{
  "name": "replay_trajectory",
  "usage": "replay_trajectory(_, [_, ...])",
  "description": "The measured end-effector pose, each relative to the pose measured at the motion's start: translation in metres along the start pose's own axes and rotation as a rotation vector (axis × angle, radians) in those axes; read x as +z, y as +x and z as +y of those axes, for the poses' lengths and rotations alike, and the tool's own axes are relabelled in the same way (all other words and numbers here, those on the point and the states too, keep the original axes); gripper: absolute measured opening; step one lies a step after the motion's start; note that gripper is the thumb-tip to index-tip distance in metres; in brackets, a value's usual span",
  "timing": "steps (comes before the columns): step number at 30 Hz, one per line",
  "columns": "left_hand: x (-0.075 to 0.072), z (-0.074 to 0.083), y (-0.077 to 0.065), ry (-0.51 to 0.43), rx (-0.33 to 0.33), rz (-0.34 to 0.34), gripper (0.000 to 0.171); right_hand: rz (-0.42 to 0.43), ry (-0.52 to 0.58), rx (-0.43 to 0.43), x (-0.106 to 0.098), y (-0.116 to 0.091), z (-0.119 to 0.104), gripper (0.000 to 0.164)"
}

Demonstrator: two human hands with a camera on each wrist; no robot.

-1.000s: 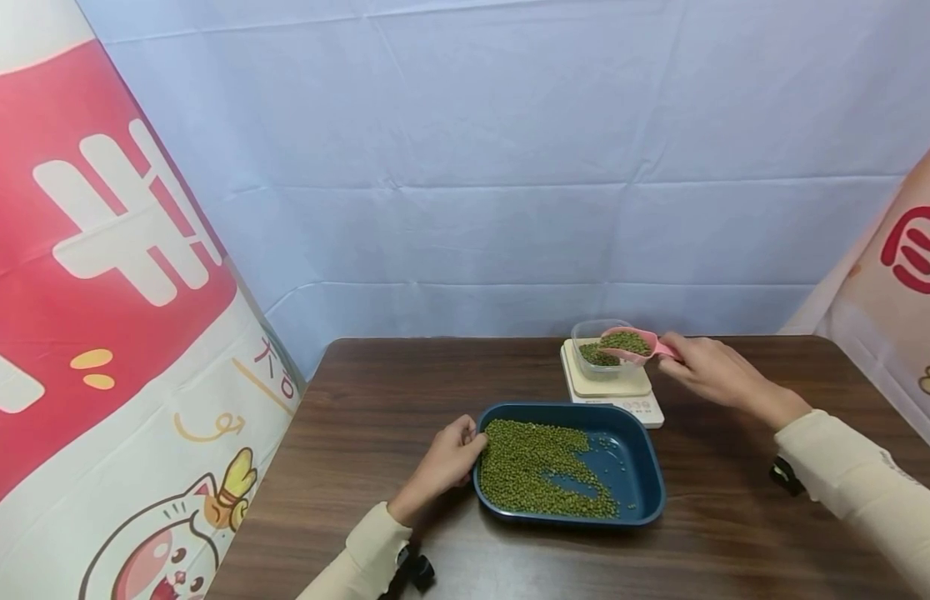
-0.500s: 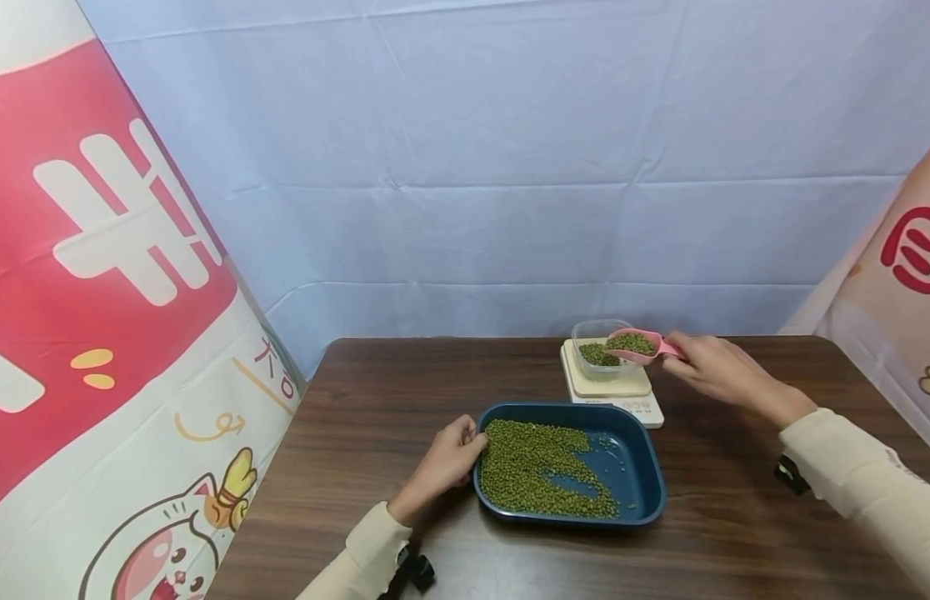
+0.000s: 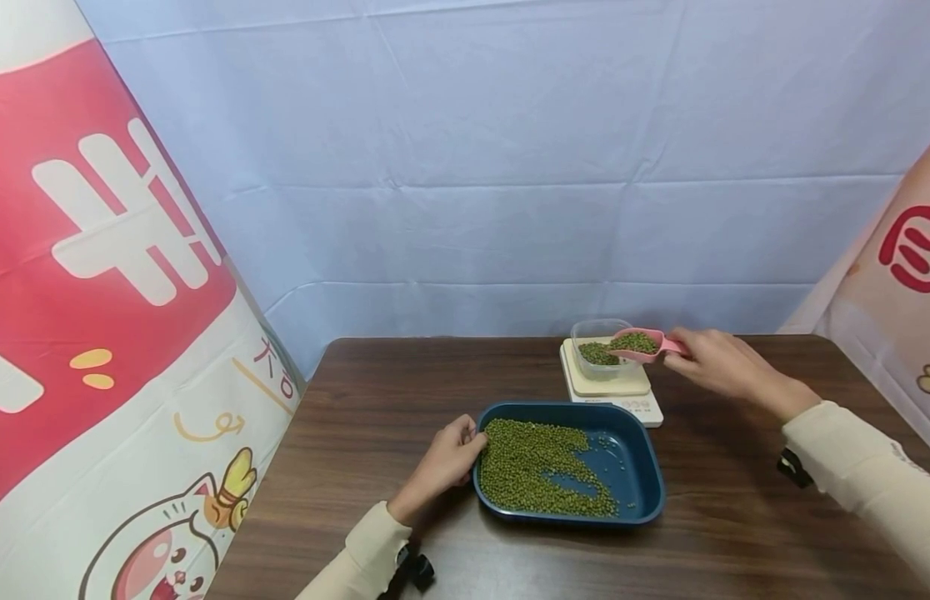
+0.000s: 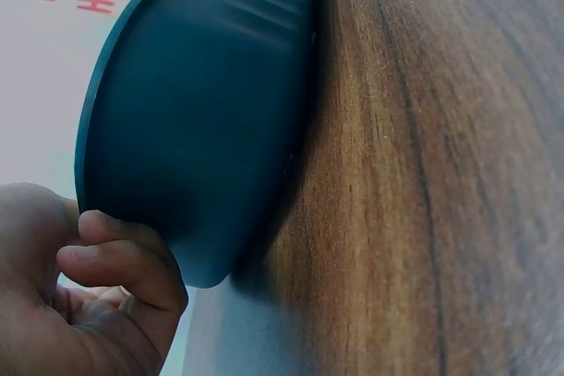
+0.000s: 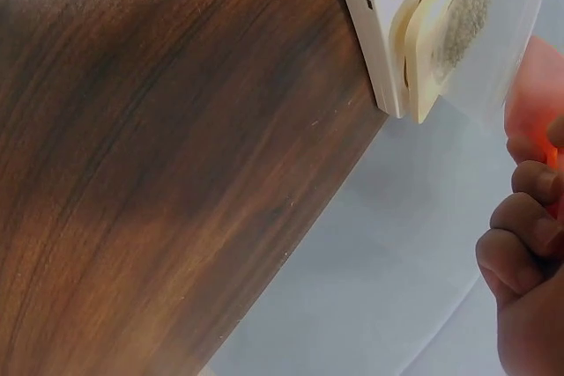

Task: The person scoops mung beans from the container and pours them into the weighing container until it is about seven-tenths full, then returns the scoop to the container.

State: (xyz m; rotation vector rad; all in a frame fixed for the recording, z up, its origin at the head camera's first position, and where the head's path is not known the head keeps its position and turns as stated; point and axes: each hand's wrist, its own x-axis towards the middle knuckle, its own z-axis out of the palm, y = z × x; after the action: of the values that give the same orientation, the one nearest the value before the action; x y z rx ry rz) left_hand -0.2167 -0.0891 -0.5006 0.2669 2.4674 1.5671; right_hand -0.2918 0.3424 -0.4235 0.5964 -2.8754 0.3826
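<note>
Right hand [image 3: 716,367] near scale [image 3: 636,408], tub rim [image 3: 574,330] under scoop [image 3: 663,344]

Ahead of me a creased pale cloth [image 3: 465,183] hangs behind the wood-grained table [image 3: 375,400]. On my left I see a red-and-white cartoon banner [image 3: 30,158]; on my right, a pinkish banner [image 3: 870,342] with red print.
</note>
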Motion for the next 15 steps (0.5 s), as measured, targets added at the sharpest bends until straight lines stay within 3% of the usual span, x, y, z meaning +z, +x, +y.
replay_trajectory(15, [-0.0008,0.0,-0.0004,0.007,0.001,-0.011,0.02,-0.011,0.003,0.004,-0.0069,0.0019,0.0019,0.032])
